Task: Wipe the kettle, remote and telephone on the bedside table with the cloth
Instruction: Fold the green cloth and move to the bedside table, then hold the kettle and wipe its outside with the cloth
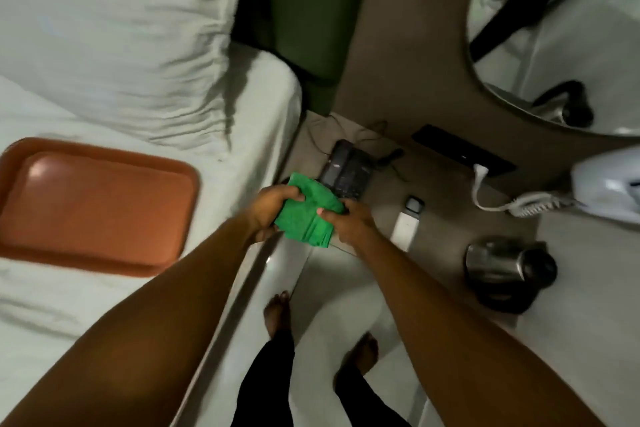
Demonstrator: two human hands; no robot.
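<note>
A green cloth [306,215] is folded and held between both hands above the near left edge of the bedside table [446,211]. My left hand [272,210] grips its left side and my right hand [348,220] grips its right side. Just behind the cloth sits the dark telephone [348,170], partly covered by the cloth. A white remote [407,224] with a dark top lies to the right of my right hand. The steel kettle [507,270] with a black handle stands on its base at the table's near right corner.
A bed with white sheets and a pillow [114,35] fills the left, with an orange tray [90,204] on it. A round mirror [561,31] hangs at the upper right. A black wall socket strip [460,149] holds a white plug. My bare feet stand on the pale floor below.
</note>
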